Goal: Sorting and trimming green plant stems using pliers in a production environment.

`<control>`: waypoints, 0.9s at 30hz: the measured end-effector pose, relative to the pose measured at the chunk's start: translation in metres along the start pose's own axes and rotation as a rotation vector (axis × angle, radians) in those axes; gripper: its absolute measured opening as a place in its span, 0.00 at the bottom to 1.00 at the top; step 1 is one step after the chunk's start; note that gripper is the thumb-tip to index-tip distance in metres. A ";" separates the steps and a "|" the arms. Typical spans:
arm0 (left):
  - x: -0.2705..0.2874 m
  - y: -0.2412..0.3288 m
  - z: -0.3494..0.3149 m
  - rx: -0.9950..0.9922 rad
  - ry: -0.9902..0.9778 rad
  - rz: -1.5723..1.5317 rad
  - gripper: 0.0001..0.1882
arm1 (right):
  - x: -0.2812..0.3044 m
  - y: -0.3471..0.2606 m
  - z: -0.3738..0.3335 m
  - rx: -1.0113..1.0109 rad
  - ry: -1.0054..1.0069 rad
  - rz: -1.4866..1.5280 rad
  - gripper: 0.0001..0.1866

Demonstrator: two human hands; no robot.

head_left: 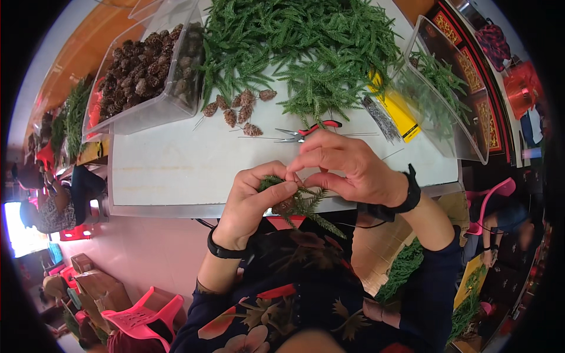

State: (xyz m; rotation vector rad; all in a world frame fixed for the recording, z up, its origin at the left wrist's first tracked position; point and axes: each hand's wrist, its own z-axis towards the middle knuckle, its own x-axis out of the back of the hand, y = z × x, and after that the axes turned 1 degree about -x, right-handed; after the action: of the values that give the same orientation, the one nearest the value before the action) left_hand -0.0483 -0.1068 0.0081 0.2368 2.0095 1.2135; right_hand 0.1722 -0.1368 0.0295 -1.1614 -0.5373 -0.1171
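Green sprig (321, 222): where was it located?

It was in the left hand (246, 197), projecting rightward from under the thumb. A brown pine cone (284, 206) sat against it, below the same thumb.

What was the state of each hand?

The left hand was closed, thumb and fingers gripping the sprig. The right hand (350, 167) was half closed, fingers curled, its tips just beside the left thumb; whether it gripped anything could not be told.

Which items surrounded them?

Red-handled pliers (302, 133) lay just ahead of the right hand. Loose cones (246, 113) lay ahead of the left hand; a clear bin (147, 122) stood farther ahead, to its left.
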 end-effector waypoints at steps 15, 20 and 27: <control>0.004 0.009 -0.004 0.098 -0.048 0.073 0.03 | 0.012 -0.004 0.020 0.362 -0.169 -0.337 0.10; 0.003 0.011 -0.007 0.079 -0.036 0.169 0.03 | 0.005 -0.004 0.015 0.208 -0.219 -0.364 0.11; -0.005 0.003 -0.005 -0.225 0.160 0.602 0.02 | 0.003 -0.019 0.012 -0.469 -0.252 -0.089 0.13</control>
State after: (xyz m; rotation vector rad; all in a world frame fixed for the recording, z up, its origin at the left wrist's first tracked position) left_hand -0.0484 -0.1108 0.0149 0.6855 1.9750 1.8671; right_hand 0.1643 -0.1331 0.0502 -1.6224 -0.8125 -0.1807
